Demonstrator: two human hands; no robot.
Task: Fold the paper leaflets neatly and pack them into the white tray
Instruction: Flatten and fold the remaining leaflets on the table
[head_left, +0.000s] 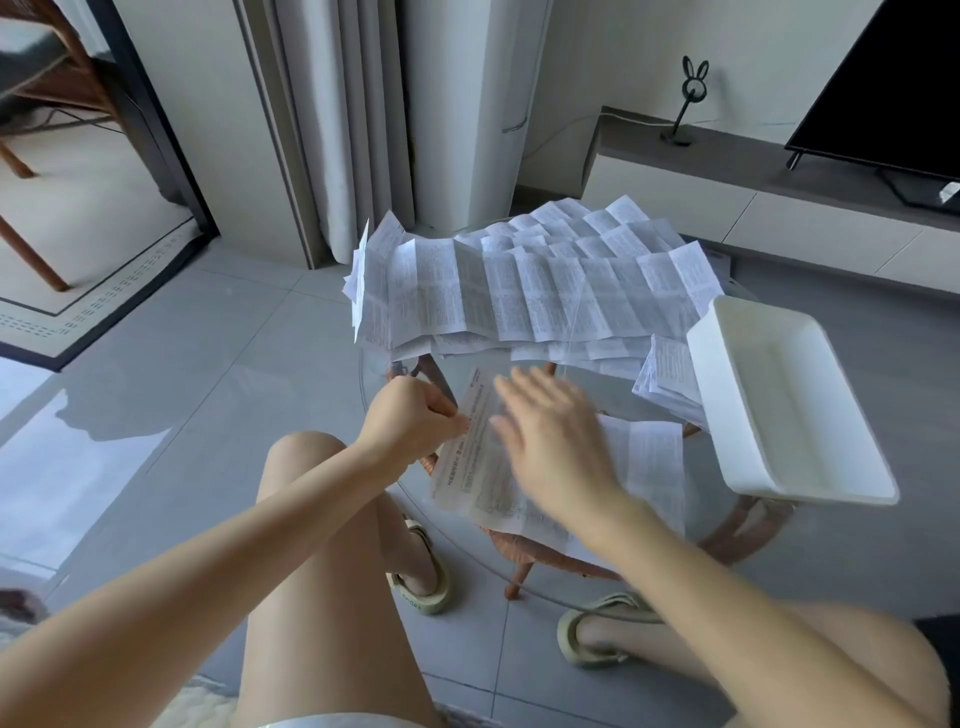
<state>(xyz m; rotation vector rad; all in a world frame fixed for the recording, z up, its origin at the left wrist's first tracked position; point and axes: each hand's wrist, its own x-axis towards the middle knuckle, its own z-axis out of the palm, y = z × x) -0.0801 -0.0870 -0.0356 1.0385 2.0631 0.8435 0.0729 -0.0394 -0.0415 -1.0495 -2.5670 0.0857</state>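
Observation:
One printed paper leaflet (480, 457) lies on the near part of the round glass table (613, 384). My left hand (415, 421) pinches its left edge with curled fingers. My right hand (550, 441) lies flat over the leaflet with straight fingers, slightly blurred. A pile of unfolded, creased leaflets (545, 280) covers the far half of the table. The white tray (779, 400) stands at the table's right edge and holds nothing. A few smaller leaflets (667, 379) lie just left of the tray.
The table has a wicker and wood base (524, 551) seen through the glass. My knees and sandalled feet (421, 577) are under its near edge. A low TV cabinet (753, 187) with a screen stands at the back right, and curtains (332, 130) hang behind.

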